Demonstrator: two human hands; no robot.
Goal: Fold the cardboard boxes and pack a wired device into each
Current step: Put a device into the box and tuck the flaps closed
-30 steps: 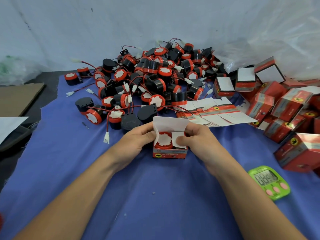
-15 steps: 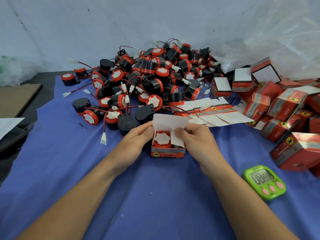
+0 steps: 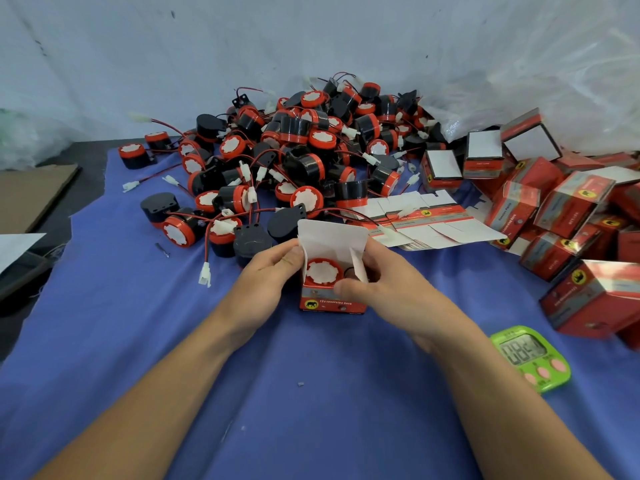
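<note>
A small red cardboard box (image 3: pixel 330 303) stands upright on the blue cloth, its white top flap raised at the back. Inside it sits a wired device (image 3: pixel 323 271), its red rim and white face up. My left hand (image 3: pixel 270 271) grips the box's left side. My right hand (image 3: pixel 384 282) holds the right side, its fingers on the right side flap, which leans inward over the opening. Behind lies a large pile of black and red wired devices (image 3: pixel 294 157). Flat unfolded boxes (image 3: pixel 426 223) lie to the right of the pile.
Several folded red boxes (image 3: pixel 568 209) are heaped at the right. A green digital timer (image 3: pixel 531 358) lies on the blue cloth (image 3: pixel 138 341) by my right forearm. Brown cardboard (image 3: pixel 31 192) and a white sheet (image 3: pixel 14 244) lie at the left edge. White plastic sheeting rises behind.
The right hand has shifted on the box and pushed the right side flap inward over the device. The box stays in the same spot on the cloth.
</note>
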